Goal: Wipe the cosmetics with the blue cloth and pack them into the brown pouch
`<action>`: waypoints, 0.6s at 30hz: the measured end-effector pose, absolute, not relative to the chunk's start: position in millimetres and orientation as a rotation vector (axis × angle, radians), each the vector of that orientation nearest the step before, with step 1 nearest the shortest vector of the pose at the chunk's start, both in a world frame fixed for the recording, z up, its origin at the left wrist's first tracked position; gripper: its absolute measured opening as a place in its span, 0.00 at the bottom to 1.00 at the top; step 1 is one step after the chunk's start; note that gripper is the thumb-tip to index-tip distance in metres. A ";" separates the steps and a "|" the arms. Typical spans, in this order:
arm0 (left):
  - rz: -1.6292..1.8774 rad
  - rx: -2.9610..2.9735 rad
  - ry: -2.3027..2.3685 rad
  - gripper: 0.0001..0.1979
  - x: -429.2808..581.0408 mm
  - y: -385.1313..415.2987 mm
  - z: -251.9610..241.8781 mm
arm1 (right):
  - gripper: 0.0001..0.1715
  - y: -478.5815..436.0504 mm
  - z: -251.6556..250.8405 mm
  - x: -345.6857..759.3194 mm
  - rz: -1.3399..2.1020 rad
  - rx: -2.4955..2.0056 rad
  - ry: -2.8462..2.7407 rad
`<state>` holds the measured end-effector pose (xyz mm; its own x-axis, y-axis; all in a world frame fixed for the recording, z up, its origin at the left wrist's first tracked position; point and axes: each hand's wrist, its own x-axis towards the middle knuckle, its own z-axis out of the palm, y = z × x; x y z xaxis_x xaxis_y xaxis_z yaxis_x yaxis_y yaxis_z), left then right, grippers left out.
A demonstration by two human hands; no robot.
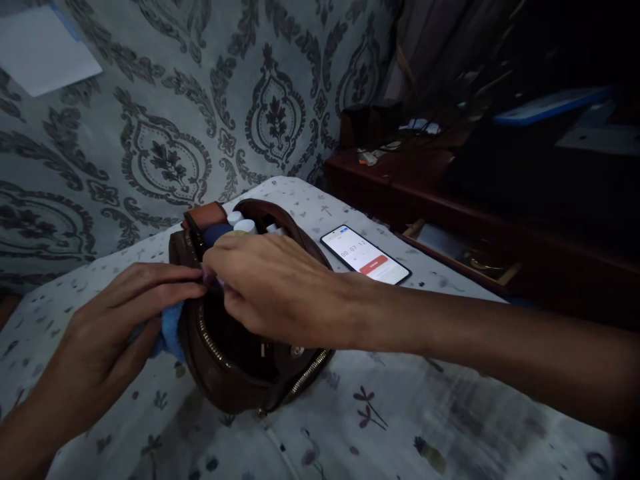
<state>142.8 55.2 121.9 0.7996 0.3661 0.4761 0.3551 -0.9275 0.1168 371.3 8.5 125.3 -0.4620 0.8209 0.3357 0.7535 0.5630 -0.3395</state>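
A brown handbag [215, 383] lies unzipped on the bed, its gold-toothed zipper spread wide. My right hand [270, 280] reaches into its opening, fingers curled round a small purplish item [214, 283] that is mostly hidden. At the near-left rim, my left hand [115, 327] grips the bag's side, fingertips close to the purplish item. A blue fluffy cloth [173, 330] shows between this hand and the bag. White-capped bottles [245, 227] and a dark blue item [217, 235] stand inside at the back. The bag's inner floor is dark.
A phone [367, 255] with a lit timer screen lies on the patterned bedsheet [370, 407], right of the bag. Beyond it stands a dark red wooden cabinet [400, 180] with a partly open drawer [450, 250]. A patterned wall [225, 100] rises behind the bed.
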 end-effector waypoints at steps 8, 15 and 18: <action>0.790 2.918 0.630 0.23 138.2 49.4 118.0 | 0.08 25.3 124.2 364.0 0.077 -1.254 -2.304; 0.815 2.919 0.629 0.26 137.0 46.9 115.1 | 0.09 21.2 119.7 367.9 0.088 -1.227 -2.311; 0.832 2.915 0.639 0.26 136.5 45.6 113.9 | 0.09 15.3 120.6 374.5 0.161 -1.182 -2.319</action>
